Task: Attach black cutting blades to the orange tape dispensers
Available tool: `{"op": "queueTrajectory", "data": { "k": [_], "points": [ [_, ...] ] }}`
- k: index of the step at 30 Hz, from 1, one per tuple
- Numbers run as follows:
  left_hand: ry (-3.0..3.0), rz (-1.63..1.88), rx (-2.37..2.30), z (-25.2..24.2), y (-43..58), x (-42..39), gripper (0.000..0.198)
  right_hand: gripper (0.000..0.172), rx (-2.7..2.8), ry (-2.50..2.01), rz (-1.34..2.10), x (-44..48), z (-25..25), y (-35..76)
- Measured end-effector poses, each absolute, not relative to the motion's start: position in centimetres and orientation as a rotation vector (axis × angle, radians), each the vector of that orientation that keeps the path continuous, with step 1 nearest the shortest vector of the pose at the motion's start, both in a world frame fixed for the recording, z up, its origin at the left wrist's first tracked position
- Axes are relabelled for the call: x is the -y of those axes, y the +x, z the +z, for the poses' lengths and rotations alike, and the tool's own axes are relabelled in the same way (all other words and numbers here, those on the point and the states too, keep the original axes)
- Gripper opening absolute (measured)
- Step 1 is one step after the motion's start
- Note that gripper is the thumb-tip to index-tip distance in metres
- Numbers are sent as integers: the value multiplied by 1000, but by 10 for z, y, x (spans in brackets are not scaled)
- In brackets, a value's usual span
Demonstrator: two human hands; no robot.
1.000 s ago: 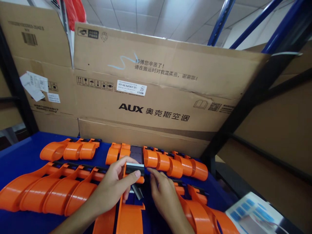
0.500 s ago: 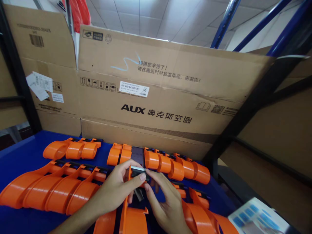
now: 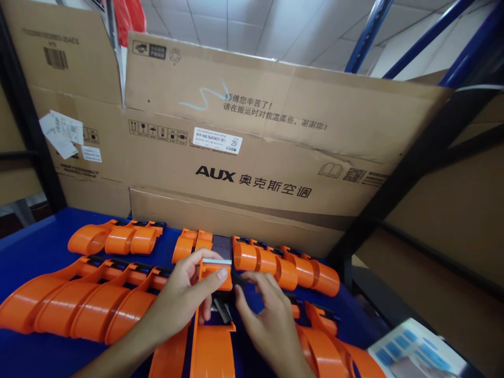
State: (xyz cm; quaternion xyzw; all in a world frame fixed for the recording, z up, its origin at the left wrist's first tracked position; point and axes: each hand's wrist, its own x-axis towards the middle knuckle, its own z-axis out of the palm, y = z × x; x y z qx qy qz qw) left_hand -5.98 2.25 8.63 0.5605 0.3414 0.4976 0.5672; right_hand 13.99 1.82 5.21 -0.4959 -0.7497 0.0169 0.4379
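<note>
My left hand (image 3: 183, 302) grips the front end of an orange tape dispenser (image 3: 212, 341), thumb pressed on its orange face just under the serrated metal blade (image 3: 216, 260). My right hand (image 3: 262, 315) is beside it on the right, fingertips pinched on a small black strip (image 3: 241, 279) at the dispenser's right edge. A grey metal flap (image 3: 222, 310) shows between the two hands. A dark phone-like slab (image 3: 221, 247) lies just behind the blade.
Several orange dispensers lie in rows on the blue table (image 3: 35, 244), left (image 3: 79, 310), back (image 3: 283, 268) and right (image 3: 326, 352). Large AUX cardboard boxes (image 3: 252, 157) wall off the back. A black shelf post (image 3: 397, 173) rises on the right. A printed sheet (image 3: 417, 352) lies bottom right.
The black strip across the dispenser's front under the blade has come away to the right in my right fingers, baring the orange face. My left hand has kept its grip.
</note>
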Motion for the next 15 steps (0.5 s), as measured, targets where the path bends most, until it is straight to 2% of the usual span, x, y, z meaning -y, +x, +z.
{"op": "queueTrajectory", "data": {
  "k": [7,15],
  "points": [
    [1364,1158,-782,84,-58,-20,32,4,2155,-1352,134,-19,47,133],
    [1358,1139,-786,84,-58,-21,34,22,2238,-1340,168,-22,38,131]
  ]
}}
